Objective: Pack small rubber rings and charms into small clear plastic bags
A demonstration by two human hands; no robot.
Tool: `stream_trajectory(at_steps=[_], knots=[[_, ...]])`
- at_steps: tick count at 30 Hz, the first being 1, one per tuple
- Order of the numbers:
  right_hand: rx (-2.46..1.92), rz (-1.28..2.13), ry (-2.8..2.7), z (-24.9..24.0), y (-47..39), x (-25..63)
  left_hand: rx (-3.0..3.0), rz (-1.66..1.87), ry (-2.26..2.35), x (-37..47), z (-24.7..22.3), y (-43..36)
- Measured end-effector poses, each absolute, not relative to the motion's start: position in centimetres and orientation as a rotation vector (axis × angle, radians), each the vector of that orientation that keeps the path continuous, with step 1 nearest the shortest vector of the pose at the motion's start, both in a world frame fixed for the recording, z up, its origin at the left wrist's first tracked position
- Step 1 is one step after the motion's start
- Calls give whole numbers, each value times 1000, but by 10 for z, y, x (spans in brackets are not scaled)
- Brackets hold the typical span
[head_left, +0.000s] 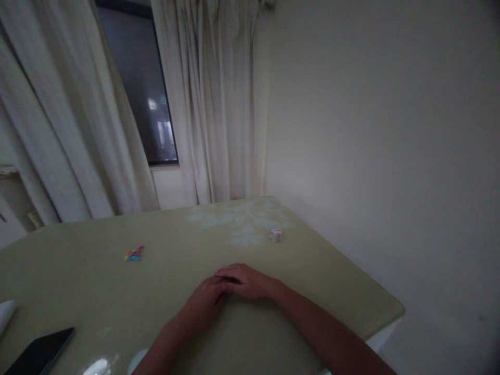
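Note:
My left hand (208,298) and my right hand (250,282) rest together on the greenish tabletop (297,323). The right hand's fingers lie stretched over the left hand's fingers, partly hiding them. No object shows in either hand. Beyond them to the left lies a small cluster of brightly coloured pieces (134,253), too small to make out. A small whitish and pink item (275,235), perhaps a clear packet, lies farther back on the right. Neither hand touches these things.
A flat black device (41,351) lies at the front left, near a white object (5,313) cut off by the frame. A shiny white item (97,367) and a pale round one (136,360) sit by my left forearm. The wall (371,156) borders the table's right side; curtains (222,104) hang behind.

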State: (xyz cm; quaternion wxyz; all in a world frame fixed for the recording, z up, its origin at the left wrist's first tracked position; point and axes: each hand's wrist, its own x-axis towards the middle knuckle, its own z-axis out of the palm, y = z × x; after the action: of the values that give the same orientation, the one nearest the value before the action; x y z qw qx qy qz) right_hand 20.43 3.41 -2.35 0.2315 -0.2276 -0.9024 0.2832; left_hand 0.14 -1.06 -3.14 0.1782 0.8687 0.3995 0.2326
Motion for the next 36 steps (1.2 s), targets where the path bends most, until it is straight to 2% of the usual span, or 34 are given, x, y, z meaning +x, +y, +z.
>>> stream_trajectory(at_steps=[16,18,23,26,31,36], knots=[[-593,771,-2483,-31,35,203,2458,662,1119,1,-31,-11],[-703,698,-2462,-31,40,206,2471,650,1123,0,-32,-10],[-1419,199,-2081,-29,73,243,2522,602,1184,-3,-43,-7],[-1720,75,-1947,-38,91,274,2532,591,1222,-3,-48,-5],[-1780,64,-2022,-53,99,289,2542,532,1247,-2,-43,-6],[-1796,52,-2007,-40,94,280,2545,519,1257,0,-37,-10]])
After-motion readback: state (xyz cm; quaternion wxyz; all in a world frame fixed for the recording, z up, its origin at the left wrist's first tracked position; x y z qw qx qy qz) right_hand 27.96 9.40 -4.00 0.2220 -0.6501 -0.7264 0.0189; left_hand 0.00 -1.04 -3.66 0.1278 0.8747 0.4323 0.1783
